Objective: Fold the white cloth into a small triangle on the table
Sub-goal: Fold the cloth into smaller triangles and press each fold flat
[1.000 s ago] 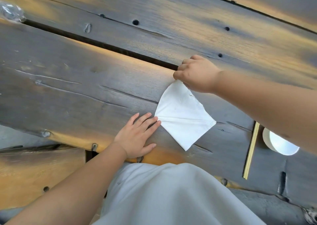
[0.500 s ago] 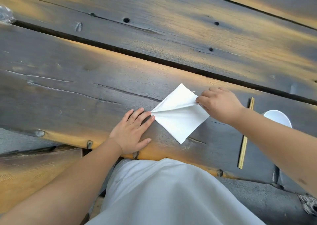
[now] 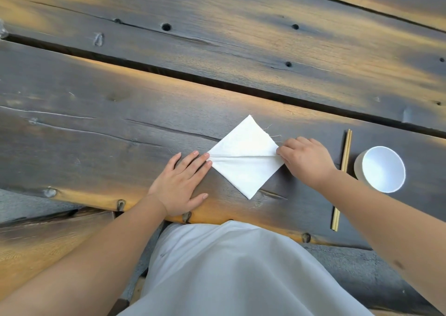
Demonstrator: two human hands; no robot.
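Note:
The white cloth [image 3: 245, 156] lies on the dark wooden table [image 3: 101, 127] as a small diamond, one corner pointing away from me and one toward me. A raised crease runs straight across it from its left corner to its right corner. My left hand [image 3: 182, 181] lies flat, fingers together, with the fingertips pressing the left corner. My right hand [image 3: 305, 157] pinches the right corner between thumb and fingers, pulling the cloth taut. Loose threads stick out along the upper right edge.
A pair of wooden chopsticks [image 3: 342, 178] lies lengthwise just right of my right hand. A white cup [image 3: 380, 168] stands beyond them. A dark gap [image 3: 169, 70] runs between the table planks. The table's front edge [image 3: 96, 198] is close to my white-clothed lap.
My right hand left the cloth's far corner and moved down to its right corner, which it now pinches. A crease has risen across the cloth. The left hand stays on the left corner.

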